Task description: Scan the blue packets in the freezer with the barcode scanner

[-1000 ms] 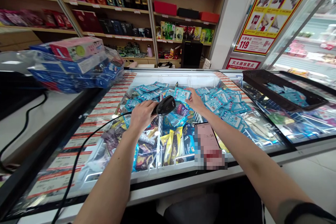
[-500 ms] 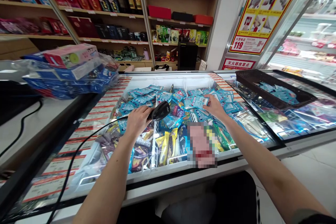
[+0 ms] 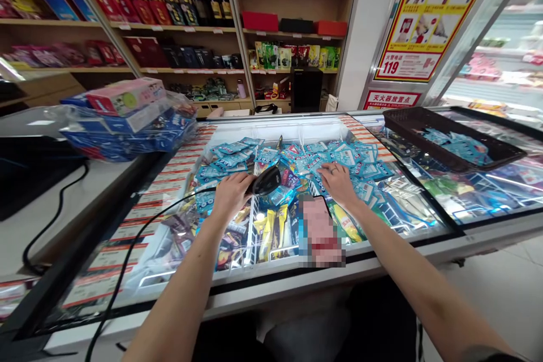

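Observation:
A black handheld barcode scanner [image 3: 267, 180] is gripped in my left hand [image 3: 232, 192], its cable trailing back toward the near left. My right hand [image 3: 338, 182], a ring on one finger, is bent down over the blue packets, with fingers pinched at the edge of one blue packet [image 3: 314, 167]; the fingertips are partly hidden. Many similar blue packets [image 3: 231, 154] lie spread in loose heaps on the freezer [image 3: 237, 278] around both hands. A phone [image 3: 321, 229] with a pixelated screen lies at the near side, below my right hand.
Wrapped ice creams [image 3: 267, 232] fill wire baskets inside the freezer. A dark basket [image 3: 458, 161] with more blue packets stands at the right. Plastic-wrapped boxes [image 3: 127, 124] sit at the left. The black cable [image 3: 127, 254] crosses the left side. Stocked shelves [image 3: 169, 25] line the back.
My right hand has moved slightly left and nearer; the packet it held up is no longer distinct from the heap. My left hand still holds the scanner. The view has shifted a little.

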Available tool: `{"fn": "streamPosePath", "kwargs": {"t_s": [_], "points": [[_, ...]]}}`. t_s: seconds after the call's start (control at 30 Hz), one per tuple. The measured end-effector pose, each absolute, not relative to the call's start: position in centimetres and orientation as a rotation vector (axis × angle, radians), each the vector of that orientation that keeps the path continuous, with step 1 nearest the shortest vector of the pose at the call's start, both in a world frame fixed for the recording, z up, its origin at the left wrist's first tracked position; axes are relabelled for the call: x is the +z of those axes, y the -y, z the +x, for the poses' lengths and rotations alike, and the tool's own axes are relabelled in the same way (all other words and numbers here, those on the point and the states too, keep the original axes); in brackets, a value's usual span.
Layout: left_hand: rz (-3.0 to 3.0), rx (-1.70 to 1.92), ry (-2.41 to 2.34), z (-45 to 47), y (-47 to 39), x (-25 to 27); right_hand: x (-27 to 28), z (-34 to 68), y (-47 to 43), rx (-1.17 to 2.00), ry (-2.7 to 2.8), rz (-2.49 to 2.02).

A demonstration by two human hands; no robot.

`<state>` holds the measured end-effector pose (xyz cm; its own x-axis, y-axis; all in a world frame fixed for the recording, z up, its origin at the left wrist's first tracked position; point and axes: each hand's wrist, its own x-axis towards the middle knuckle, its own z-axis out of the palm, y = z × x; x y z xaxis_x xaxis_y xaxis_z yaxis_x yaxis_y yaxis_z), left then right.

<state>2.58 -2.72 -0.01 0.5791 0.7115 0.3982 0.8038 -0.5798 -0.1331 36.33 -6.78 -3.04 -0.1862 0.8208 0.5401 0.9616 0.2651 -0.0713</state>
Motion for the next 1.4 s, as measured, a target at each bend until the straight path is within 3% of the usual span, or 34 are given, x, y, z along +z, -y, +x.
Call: {"fn": "streamPosePath", "kwargs": {"t_s": [0.47, 0.73, 1.1, 1.4], "points": [[-2.53, -0.443, 1.222, 1.1, 2.6, 0.5, -2.5, 35.6, 7.3, -0.342, 2.261, -1.384], [-2.506, -0.498, 1.278, -0.1, 2.5, -0.3, -0.7, 32.3, 2.5, -0.188, 2.276, -1.338], [-2.497, -0.477, 1.289, -0.2, 1.8, -0.5, -1.9, 24.0, -8.2, -0.009, 2.251, -1.543], [-2.526, -0.495, 1.297, -0.2, 1.7, -0.7, -2.1, 24.7, -9.1, 0.155, 2.121, -1.714]]}}
